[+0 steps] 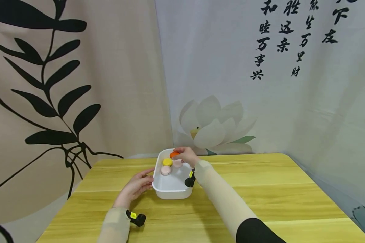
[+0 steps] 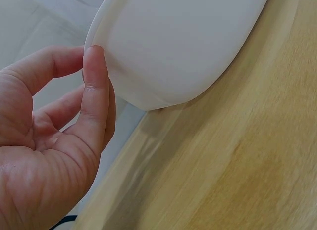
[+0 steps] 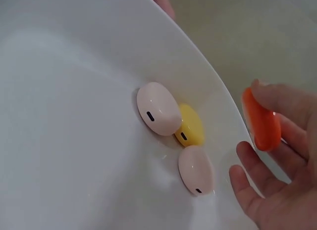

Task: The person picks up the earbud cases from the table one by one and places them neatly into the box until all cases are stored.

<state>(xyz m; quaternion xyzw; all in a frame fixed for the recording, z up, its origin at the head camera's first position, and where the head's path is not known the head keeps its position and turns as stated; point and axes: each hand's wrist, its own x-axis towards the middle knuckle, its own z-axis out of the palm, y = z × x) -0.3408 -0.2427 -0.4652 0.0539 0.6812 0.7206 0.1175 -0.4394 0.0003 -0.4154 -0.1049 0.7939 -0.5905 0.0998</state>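
Observation:
A white rounded-corner tub (image 1: pixel 174 194) stands on the wooden table. My left hand (image 1: pixel 139 185) is at its left side, fingers fairly straight, fingertips at the outer wall near the rim in the left wrist view. Between its thumb and fingers, my right hand (image 1: pixel 187 156) pinches a glossy orange rounded pod (image 3: pixel 262 121) over the tub's far end. Inside lie a yellow pod (image 1: pixel 167 162), a pale pink pod (image 1: pixel 166 170) and a second pink pod (image 1: pixel 177 163), close together. Small dark slots show on these three in the right wrist view.
The tub stands near the far edge of the table (image 1: pixel 261 192). Behind that edge hangs a cloth backdrop (image 1: pixel 127 84) with printed leaves, a lotus and writing. A black wrist camera (image 1: pixel 136 218) sits on the left wrist, another camera (image 1: pixel 190 179) on the right.

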